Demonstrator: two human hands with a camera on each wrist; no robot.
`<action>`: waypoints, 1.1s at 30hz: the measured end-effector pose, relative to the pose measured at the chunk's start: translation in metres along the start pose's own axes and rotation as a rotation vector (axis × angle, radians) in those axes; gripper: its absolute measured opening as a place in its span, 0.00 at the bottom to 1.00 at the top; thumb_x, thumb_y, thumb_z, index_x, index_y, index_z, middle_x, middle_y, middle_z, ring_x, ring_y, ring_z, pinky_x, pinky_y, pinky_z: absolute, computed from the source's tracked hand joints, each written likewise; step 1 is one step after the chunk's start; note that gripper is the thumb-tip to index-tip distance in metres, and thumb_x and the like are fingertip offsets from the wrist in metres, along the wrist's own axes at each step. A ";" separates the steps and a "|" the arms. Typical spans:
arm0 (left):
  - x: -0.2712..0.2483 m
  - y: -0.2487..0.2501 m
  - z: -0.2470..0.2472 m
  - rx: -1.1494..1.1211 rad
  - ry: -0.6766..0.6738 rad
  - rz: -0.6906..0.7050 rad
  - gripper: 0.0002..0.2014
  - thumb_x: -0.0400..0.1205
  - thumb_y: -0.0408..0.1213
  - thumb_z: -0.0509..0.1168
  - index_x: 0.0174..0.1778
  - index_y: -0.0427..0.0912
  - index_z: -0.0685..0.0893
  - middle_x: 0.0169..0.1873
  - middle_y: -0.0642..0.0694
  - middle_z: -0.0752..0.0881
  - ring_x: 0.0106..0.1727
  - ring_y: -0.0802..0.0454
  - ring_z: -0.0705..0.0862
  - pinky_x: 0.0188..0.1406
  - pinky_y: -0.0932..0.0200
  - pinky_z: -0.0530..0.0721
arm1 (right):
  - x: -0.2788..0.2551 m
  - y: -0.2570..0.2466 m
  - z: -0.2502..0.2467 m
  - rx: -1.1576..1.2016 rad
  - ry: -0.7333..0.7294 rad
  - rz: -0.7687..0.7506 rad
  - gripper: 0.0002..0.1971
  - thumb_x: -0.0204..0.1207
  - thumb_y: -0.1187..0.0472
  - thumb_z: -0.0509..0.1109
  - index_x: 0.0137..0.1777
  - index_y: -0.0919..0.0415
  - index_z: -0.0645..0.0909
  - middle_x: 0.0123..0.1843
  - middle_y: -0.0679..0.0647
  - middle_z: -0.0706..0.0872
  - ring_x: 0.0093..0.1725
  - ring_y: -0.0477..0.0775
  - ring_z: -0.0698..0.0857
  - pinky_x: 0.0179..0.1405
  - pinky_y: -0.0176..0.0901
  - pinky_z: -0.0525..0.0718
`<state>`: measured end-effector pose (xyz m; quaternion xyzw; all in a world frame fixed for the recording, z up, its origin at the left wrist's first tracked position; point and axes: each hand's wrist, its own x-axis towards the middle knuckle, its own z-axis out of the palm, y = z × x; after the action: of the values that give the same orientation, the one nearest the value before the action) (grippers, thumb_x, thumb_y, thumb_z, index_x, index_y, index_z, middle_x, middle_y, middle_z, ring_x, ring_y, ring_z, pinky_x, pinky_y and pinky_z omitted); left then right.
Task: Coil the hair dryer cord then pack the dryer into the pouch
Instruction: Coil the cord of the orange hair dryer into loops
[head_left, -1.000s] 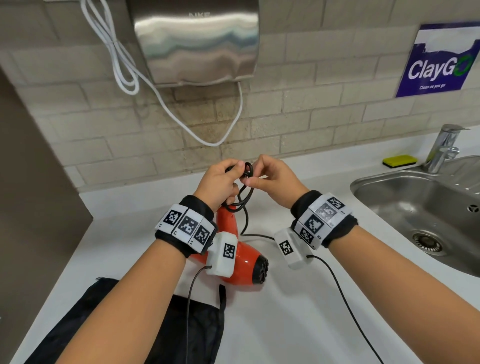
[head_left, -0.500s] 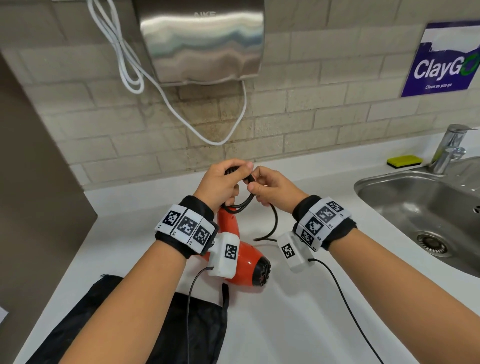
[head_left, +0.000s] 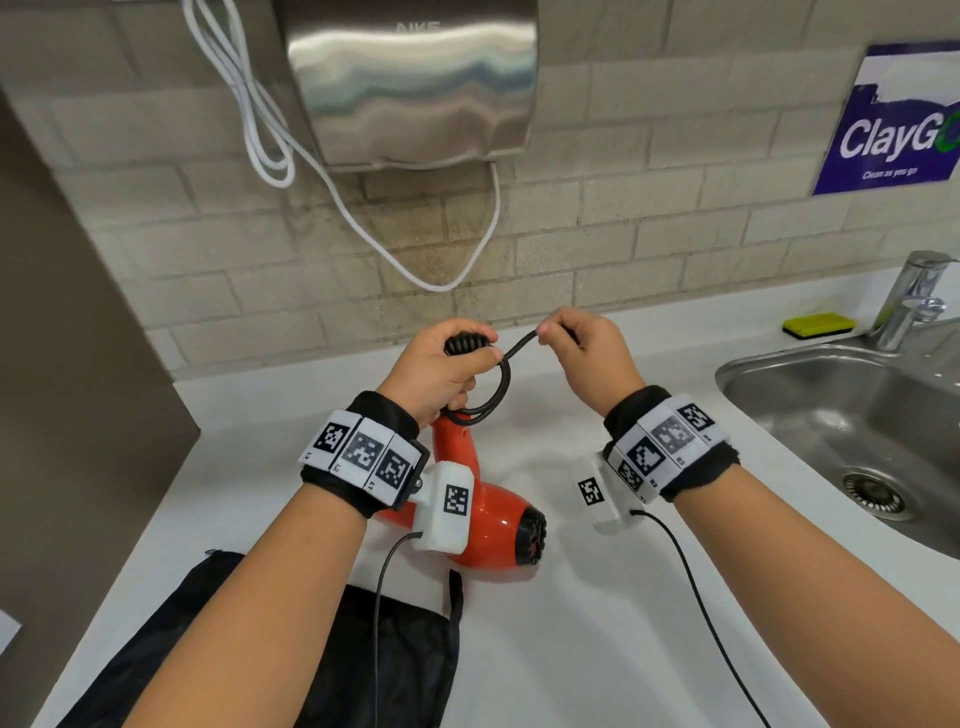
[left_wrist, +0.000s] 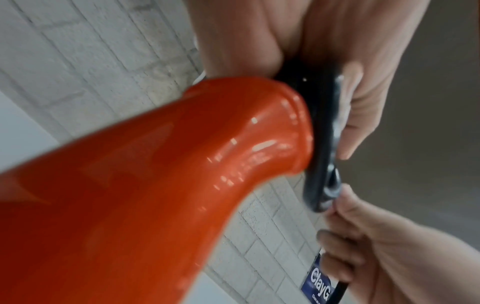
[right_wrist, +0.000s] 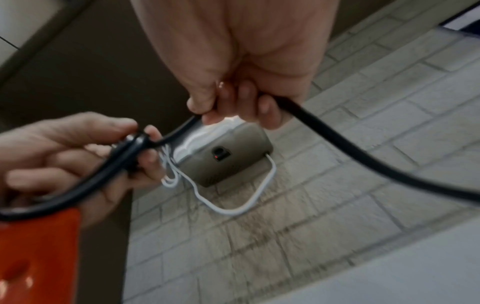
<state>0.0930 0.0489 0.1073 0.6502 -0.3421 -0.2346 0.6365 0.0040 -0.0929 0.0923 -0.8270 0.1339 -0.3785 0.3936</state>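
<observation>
The right hand (right_wrist: 233, 82) pinches the black cord (right_wrist: 363, 156). The left hand (right_wrist: 72, 156) grips its coiled loops beside the orange dryer (right_wrist: 36, 257).

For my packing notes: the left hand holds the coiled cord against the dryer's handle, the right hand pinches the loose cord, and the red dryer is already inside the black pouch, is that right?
Not quite. The left hand does hold the coiled cord at the handle and the right hand pinches the loose length, but the red dryer is not in the black pouch. The head view shows it outside, above the counter, with the pouch lying flat beneath.
</observation>
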 end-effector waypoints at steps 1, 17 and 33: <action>0.000 0.001 0.000 0.012 -0.012 0.004 0.09 0.77 0.23 0.65 0.41 0.43 0.79 0.27 0.47 0.72 0.13 0.62 0.64 0.11 0.70 0.62 | 0.001 -0.006 -0.002 0.006 0.031 -0.031 0.09 0.79 0.64 0.63 0.36 0.61 0.76 0.22 0.47 0.69 0.20 0.35 0.72 0.23 0.25 0.69; -0.002 0.003 0.011 0.144 -0.174 0.072 0.09 0.78 0.29 0.66 0.47 0.49 0.83 0.30 0.38 0.77 0.14 0.60 0.64 0.12 0.67 0.63 | 0.004 -0.033 -0.003 0.079 0.071 -0.179 0.08 0.77 0.67 0.64 0.39 0.69 0.79 0.29 0.44 0.74 0.30 0.32 0.74 0.32 0.23 0.71; 0.004 -0.004 0.007 -0.027 0.101 0.019 0.06 0.79 0.31 0.65 0.49 0.44 0.83 0.37 0.42 0.79 0.14 0.62 0.64 0.12 0.69 0.65 | -0.050 0.085 0.003 -0.225 -0.519 0.415 0.15 0.70 0.61 0.73 0.57 0.54 0.80 0.62 0.54 0.80 0.57 0.51 0.79 0.59 0.40 0.72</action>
<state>0.0907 0.0414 0.1030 0.6494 -0.3125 -0.2003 0.6637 -0.0206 -0.1208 0.0011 -0.8889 0.2357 -0.0505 0.3896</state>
